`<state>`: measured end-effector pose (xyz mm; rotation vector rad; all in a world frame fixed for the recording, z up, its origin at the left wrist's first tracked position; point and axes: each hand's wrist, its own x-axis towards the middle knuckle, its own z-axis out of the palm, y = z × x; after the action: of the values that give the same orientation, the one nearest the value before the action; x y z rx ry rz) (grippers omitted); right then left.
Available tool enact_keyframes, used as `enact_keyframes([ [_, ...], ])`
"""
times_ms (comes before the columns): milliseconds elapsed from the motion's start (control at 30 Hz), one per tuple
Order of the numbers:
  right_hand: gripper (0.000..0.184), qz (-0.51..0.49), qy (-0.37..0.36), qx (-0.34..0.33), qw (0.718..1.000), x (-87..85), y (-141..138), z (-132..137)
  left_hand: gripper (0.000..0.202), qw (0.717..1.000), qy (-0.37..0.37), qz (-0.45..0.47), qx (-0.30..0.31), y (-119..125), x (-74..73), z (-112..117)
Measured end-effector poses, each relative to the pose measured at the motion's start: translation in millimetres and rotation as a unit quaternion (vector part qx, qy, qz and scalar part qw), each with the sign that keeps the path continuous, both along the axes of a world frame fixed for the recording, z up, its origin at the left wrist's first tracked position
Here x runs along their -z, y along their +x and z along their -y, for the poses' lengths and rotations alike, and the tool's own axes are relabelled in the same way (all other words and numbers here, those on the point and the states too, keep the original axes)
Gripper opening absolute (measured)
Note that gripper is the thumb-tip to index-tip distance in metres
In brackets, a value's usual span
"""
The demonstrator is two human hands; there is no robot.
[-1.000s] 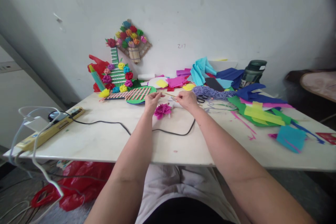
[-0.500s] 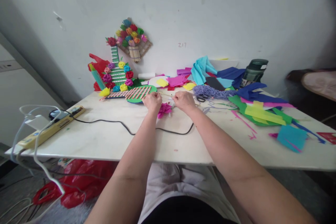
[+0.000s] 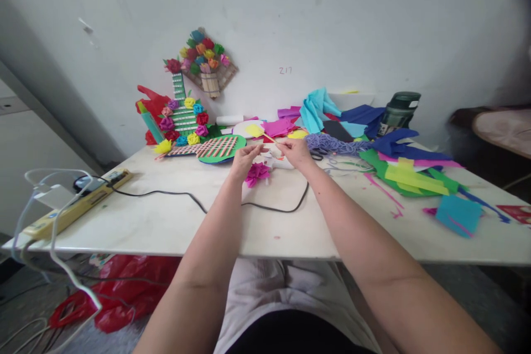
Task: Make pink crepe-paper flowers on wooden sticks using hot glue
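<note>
My right hand [image 3: 295, 152] is closed in a pinch on a thin wooden stick [image 3: 270, 138]. The stick slants up and left, its far end in front of a piece of yellow paper [image 3: 254, 131]. To the left, my left hand [image 3: 245, 159] has its fingers stretched toward the stick, apart from it, with nothing visible in them. Just below the hands lies a magenta paper flower [image 3: 258, 175]. A green guitar-shaped board [image 3: 239, 146] covered with crossed pinkish strips lies beside my left hand. A white object [image 3: 282, 162], partly hidden, sits beneath my right hand.
A black cord [image 3: 157, 192] crosses the table from a yellow power strip [image 3: 68, 213]. Purple yarn [image 3: 338, 145], scissors [image 3: 317, 156], a dark bottle [image 3: 400, 113] and coloured paper [image 3: 418, 180] lie right. Flower-decorated craft [image 3: 185, 116] stands at back left.
The stick, earlier stretched level between both hands, now tilts up and left from my right hand. My left hand has let go of it and its fingers have straightened.
</note>
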<state>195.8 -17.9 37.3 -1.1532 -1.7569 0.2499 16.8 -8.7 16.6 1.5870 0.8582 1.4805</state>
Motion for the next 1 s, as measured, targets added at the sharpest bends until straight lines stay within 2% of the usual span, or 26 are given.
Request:
enact_keyframes([
  [133, 0.029, -0.063, -0.051, -0.055, 0.995, -8.7, -3.8, 8.1, 0.037, 1.000, -0.016, -0.010, 0.025, 0.5, -4.0, 7.5],
  [367, 0.028, -0.129, -0.136, -0.135, 0.973, -20.7, -6.2, 23.6, 0.039, 0.999, -0.036, -0.023, 0.006, 4.4, -4.6, 7.7],
  [600, 0.019, -0.180, -0.166, -0.146, 0.959, -19.0, -7.1, 22.3, 0.042, 0.996, -0.023, -0.082, -0.018, 3.7, -1.3, 1.9],
  [800, 0.020, -0.190, -0.213, -0.160, 0.945, -22.1, -5.2, 25.2, 0.038, 0.988, 0.006, -0.142, -0.064, 2.5, -6.1, 6.3],
  [900, 0.026, -0.198, -0.255, -0.187, 0.928, -24.0, -4.0, 26.4, 0.034, 0.983, 0.020, -0.164, -0.085, 2.9, -9.8, 10.5],
  [1000, 0.030, -0.204, -0.307, -0.245, 0.897, -25.0, -1.8, 26.6, 0.032, 0.977, 0.031, -0.187, -0.094, 2.8, -12.4, 13.2],
])
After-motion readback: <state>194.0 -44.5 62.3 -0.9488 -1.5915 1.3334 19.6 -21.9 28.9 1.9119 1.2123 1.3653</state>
